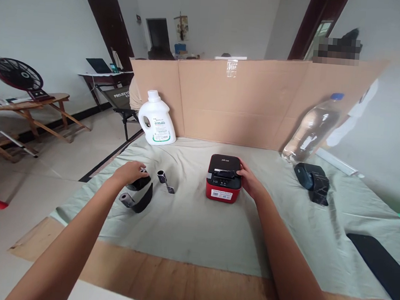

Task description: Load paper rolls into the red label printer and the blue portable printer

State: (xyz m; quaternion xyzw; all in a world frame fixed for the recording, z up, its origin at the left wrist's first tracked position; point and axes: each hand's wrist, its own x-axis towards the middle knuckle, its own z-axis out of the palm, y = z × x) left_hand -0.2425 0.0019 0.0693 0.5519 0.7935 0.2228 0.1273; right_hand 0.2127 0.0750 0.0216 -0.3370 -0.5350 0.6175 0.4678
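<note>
My right hand [248,178] grips the right side of a small red-and-black label printer [222,193], its thumb near the top front edge. The printer stands upright on the cloth, with a white label on its front. On the left, my left hand [131,172] has its fingers closed around a small dark roll [143,170], mostly hidden by the hand. Just below lies a black curled strip [144,201] with a grey-and-black roll [126,199] at its end. A partly unwound dark label roll [162,176] rests between the hands.
A white detergent jug [158,123] and a large clear bottle [312,126] stand by the cardboard screen [231,106]. To the right are a dark device with a hanging strip [313,179] and a black phone-like slab [381,263]. Pale cloth [193,237] covers the wooden table.
</note>
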